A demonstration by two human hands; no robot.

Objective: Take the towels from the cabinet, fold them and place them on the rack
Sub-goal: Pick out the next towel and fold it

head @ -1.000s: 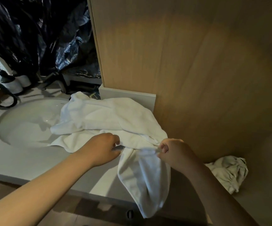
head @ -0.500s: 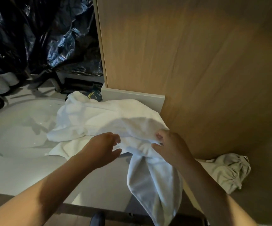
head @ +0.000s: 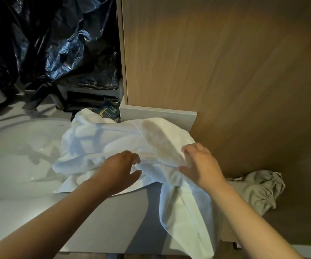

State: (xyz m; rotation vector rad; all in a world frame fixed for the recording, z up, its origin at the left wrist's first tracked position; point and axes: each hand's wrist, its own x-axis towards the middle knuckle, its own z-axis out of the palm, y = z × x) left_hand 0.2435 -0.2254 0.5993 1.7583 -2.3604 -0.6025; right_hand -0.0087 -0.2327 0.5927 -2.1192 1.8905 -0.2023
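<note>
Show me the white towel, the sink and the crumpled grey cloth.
white towel [head: 113, 143], head view, flat middle.
sink [head: 16, 157], head view, bare basin wall.
crumpled grey cloth [head: 259, 191], head view, bunched middle.

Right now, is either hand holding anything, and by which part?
The right hand seems to pinch a fold of the towel on its near side; the left hand is open above it, holding nothing.
</note>
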